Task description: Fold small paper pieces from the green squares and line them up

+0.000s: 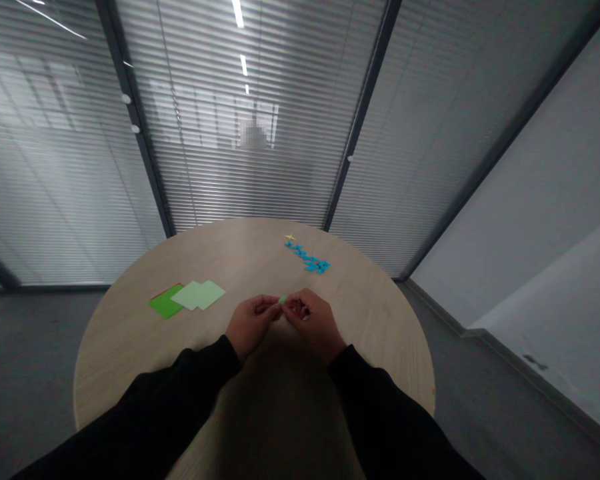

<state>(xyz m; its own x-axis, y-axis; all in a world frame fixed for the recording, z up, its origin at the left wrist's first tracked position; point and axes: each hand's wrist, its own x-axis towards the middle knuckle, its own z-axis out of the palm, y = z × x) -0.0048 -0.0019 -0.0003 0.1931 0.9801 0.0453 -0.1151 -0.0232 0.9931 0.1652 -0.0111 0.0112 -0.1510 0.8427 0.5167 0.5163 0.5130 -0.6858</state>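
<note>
A small piece of pale green folded paper (282, 301) is pinched between my two hands, just above the near middle of the table. My left hand (253, 325) is closed, its thumb and fingertips on the left side of the paper. From the other side, my right hand (314, 322) grips it with thumb and forefinger. Its exact folds are too small to make out. Left of my hands lie pale green paper sheets (199, 295), partly over a brighter green sheet (165, 303).
On the round wooden table (115, 347), several small blue folded-paper pieces (310, 260) lie in a slanting trail beyond my right hand. A yellow folded-paper piece (290, 237) is at its far end. Behind the table stand glass panels with blinds (245, 180).
</note>
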